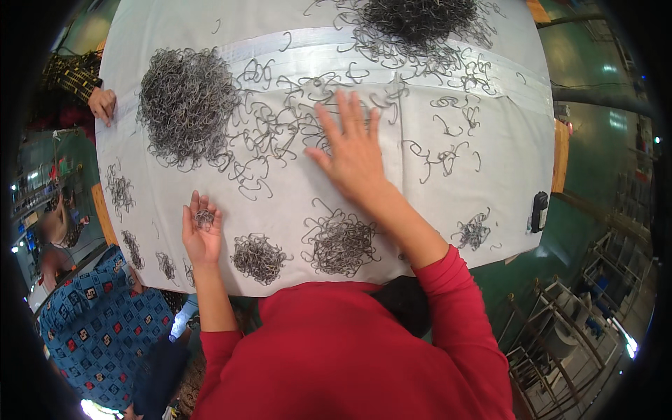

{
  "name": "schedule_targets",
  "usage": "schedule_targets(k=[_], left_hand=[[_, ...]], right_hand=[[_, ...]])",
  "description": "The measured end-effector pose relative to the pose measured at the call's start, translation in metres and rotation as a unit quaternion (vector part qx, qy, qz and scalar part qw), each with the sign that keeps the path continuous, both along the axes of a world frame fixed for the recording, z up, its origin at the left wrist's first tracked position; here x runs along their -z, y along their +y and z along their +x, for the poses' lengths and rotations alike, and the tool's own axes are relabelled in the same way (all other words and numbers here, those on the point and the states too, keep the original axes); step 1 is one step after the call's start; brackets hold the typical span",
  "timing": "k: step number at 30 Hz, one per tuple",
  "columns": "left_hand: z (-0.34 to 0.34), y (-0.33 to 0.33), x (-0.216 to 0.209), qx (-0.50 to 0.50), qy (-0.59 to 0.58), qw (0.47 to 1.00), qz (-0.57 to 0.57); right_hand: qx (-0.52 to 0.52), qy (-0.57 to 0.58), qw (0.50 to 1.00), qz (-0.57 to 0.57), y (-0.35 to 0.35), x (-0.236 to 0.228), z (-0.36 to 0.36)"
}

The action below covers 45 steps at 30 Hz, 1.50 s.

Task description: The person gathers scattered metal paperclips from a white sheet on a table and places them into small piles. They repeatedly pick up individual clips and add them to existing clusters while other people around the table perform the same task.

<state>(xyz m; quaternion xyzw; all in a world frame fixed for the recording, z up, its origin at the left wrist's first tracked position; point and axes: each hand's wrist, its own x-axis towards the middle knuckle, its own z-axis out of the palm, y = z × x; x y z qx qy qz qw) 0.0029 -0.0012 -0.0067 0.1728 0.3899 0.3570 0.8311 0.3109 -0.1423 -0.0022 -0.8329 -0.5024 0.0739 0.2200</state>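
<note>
Palm up and cupped, my left hand (203,234) holds a small clump of bent metal wire hooks (204,218) near the table's front edge, left of the middle. My right hand (353,150) is stretched flat with fingers spread, over loose S-shaped wire hooks (269,133) in the middle of the table; some lie hidden beneath it. To the right of my left hand sits a small pile of hooks (259,257). Nearer my right forearm is a larger pile (341,243).
A big heap of hooks (185,105) lies at left, a darker one (420,19) at the far side. Small piles line the left edge. A black device (539,212) rests at the right edge. Another person's hand (103,105) touches the left edge; a person in blue patterned clothing (105,329) is at lower left.
</note>
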Motion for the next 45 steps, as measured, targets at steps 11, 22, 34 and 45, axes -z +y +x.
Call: schedule_targets(k=[11,22,34,45], left_hand=[[-0.008,0.003,0.004,0.044,-0.059,0.997,0.011],[-0.004,0.005,0.002,0.038,-0.043,0.998,0.007],[0.0,0.0,-0.001,0.029,-0.025,0.999,0.023],[-0.007,0.001,0.004,0.023,-0.035,0.999,0.028]], right_hand=[[0.146,-0.016,0.989,-0.025,-0.068,0.013,0.058],[0.159,0.001,0.985,-0.061,-0.118,-0.011,0.03],[0.306,-0.026,0.95,0.053,-0.146,0.019,0.131],[0.093,0.313,0.918,0.227,-0.118,-0.018,0.056]])
